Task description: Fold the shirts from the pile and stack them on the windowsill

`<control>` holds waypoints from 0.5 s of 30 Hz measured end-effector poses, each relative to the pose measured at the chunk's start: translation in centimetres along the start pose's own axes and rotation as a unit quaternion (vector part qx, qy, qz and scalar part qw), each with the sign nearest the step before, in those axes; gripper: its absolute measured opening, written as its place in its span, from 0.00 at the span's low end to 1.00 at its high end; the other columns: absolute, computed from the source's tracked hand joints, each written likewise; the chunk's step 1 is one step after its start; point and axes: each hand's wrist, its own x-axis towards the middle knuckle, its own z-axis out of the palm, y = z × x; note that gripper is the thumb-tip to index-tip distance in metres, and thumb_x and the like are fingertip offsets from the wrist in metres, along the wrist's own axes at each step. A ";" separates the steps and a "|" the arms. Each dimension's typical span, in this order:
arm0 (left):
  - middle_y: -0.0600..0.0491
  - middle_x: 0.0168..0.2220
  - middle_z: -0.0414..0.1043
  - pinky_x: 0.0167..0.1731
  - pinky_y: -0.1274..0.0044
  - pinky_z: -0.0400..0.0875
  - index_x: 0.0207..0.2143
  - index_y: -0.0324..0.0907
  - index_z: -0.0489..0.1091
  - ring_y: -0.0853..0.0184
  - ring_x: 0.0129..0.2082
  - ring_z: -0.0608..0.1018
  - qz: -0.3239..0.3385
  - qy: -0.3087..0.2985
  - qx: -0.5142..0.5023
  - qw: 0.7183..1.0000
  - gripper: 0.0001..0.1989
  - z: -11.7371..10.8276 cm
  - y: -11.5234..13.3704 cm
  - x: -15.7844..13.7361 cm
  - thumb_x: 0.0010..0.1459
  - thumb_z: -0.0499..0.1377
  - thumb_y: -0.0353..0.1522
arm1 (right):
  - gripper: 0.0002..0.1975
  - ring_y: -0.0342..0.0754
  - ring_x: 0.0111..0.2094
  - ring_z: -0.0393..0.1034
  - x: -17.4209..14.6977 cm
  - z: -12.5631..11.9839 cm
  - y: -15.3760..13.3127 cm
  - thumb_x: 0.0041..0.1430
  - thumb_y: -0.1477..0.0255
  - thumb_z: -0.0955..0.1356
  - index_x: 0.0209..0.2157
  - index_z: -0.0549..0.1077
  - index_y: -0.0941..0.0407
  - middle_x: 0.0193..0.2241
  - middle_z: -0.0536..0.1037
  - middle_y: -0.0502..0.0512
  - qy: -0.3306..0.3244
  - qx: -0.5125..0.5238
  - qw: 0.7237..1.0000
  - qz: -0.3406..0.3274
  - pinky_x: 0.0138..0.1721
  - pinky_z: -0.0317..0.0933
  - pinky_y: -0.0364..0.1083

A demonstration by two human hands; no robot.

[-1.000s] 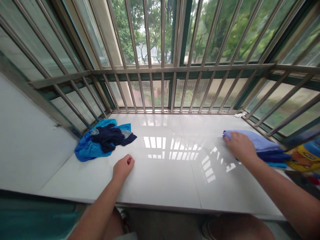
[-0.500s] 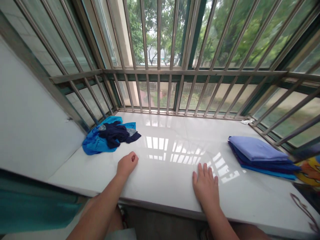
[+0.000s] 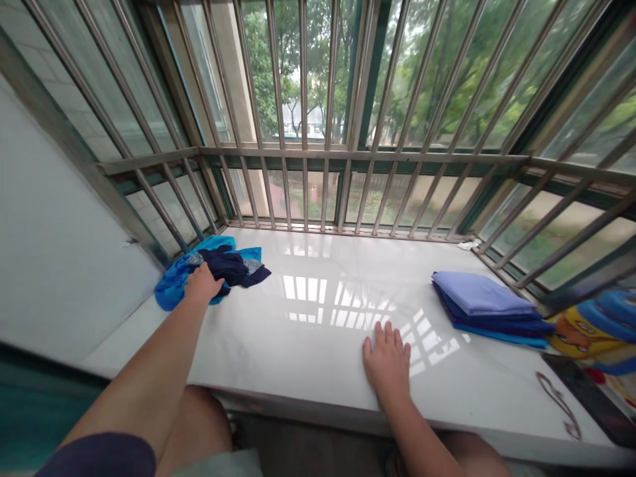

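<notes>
1. Navy cloth (image 3: 226, 264): one, crumpled, lying on the blue cloth (image 3: 169, 286), left of the frame's middle, near the corner of the bars. Grey patterned patches at both ends.
2. Handling, my judgement: light, limp, nothing to break; thin enough to slide on itself and on the glossy counter (image 3: 298, 371). It should sag from wherever I lift it.
3. Hold, my judgement: the loose corner at its right end, clear of the blue, is the surest pinch; a grab at the bunched middle may bring the blue along.
4. Direction: long axis runs roughly left to right across the frame, dipping a little rightward; the right end tapers towards the frame's centre. Front or back: cannot tell, too rumpled.
5. Blue cloth: soft by its look, spread on a slant from lower left to upper right. Whether the bright flap on the far side belongs to it, I cannot tell.
6. My left hand (image 3: 203, 285): at the heap's near side, fingers over the cloth; whether they have closed on any, I cannot tell.
7. My right hand (image 3: 388, 364): lower right of centre, palm down on the counter, fingers spread, holding nothing.
8. Stack (image 3: 484, 291): folded cloths, right of the frame, lavender uppermost, blues beneath.
</notes>
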 end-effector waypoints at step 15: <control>0.44 0.60 0.77 0.64 0.67 0.70 0.57 0.45 0.75 0.57 0.61 0.77 0.369 -0.256 -0.355 0.820 0.19 3.4 6.9 -30.1 0.65 0.58 0.33 | 0.33 0.69 0.75 0.51 -0.1 0.1 0.8 0.72 0.65 0.61 0.74 0.63 0.60 0.74 0.60 0.71 0.033 0.098 0.994 -0.044 0.72 0.42 0.72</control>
